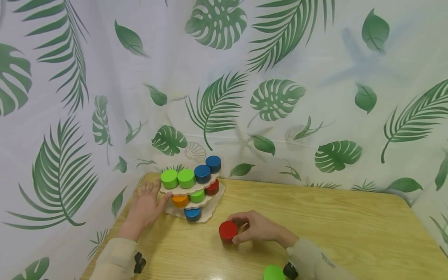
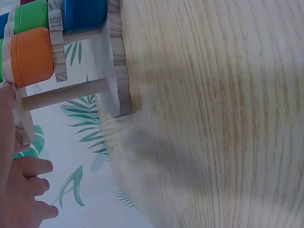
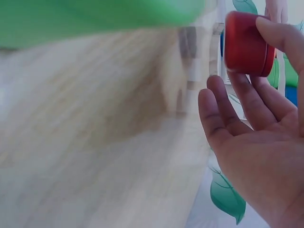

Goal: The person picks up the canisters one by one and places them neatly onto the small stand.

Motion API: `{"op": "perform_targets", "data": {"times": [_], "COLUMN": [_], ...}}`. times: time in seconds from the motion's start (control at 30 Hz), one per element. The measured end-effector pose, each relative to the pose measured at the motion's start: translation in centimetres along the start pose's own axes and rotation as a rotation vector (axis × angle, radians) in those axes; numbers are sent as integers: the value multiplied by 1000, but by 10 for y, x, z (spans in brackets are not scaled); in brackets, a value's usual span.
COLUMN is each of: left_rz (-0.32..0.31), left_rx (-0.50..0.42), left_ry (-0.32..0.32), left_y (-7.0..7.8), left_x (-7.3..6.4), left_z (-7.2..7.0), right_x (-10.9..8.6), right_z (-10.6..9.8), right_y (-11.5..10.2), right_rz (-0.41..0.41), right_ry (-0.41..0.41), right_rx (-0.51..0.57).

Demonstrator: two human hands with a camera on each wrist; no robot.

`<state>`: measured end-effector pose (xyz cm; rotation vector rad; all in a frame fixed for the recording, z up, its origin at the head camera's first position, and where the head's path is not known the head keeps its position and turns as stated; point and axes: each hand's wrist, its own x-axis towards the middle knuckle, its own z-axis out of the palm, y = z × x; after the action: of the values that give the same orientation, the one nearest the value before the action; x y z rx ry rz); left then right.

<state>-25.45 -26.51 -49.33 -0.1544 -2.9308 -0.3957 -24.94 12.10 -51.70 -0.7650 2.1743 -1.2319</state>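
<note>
A tiered wooden stand (image 1: 212, 205) with scalloped shelves is at the table's left. Its top shelf carries two green cylinders (image 1: 186, 178) and two blue cylinders (image 1: 202, 174). Below are an orange cylinder (image 1: 180, 200), a green one and a red one, then a blue cylinder (image 1: 192, 214) at the bottom. My left hand (image 1: 145, 206) holds the top shelf's left corner between thumb and index finger; the other fingers extend past it. Right of the stand, my right hand (image 1: 257, 227) pinches a red cylinder (image 1: 228, 230) between thumb and fingers, above the table.
Another green cylinder (image 1: 274, 273) stands at the front edge of the head view, close by the right wrist, and looms large in the right wrist view. The wooden table (image 1: 332, 225) stretches to the right. A leaf-patterned cloth (image 1: 224, 58) hangs behind and at the left.
</note>
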Motion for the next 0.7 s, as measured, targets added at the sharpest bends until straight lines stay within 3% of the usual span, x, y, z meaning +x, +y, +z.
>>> {"op": "perform_targets", "data": {"times": [0.43, 0.7], "left_rz": [-4, -19], "left_rx": [3, 4], "left_ry": [-1, -16], "left_y": [2, 3], "left_x": [0, 0], "left_z": [-3, -3], "right_x": [22, 39], "right_z": [-9, -7], "right_y": [-9, -14], "right_rz": [-61, -39], "right_ry": [117, 186], "right_rx": [-52, -89]}}
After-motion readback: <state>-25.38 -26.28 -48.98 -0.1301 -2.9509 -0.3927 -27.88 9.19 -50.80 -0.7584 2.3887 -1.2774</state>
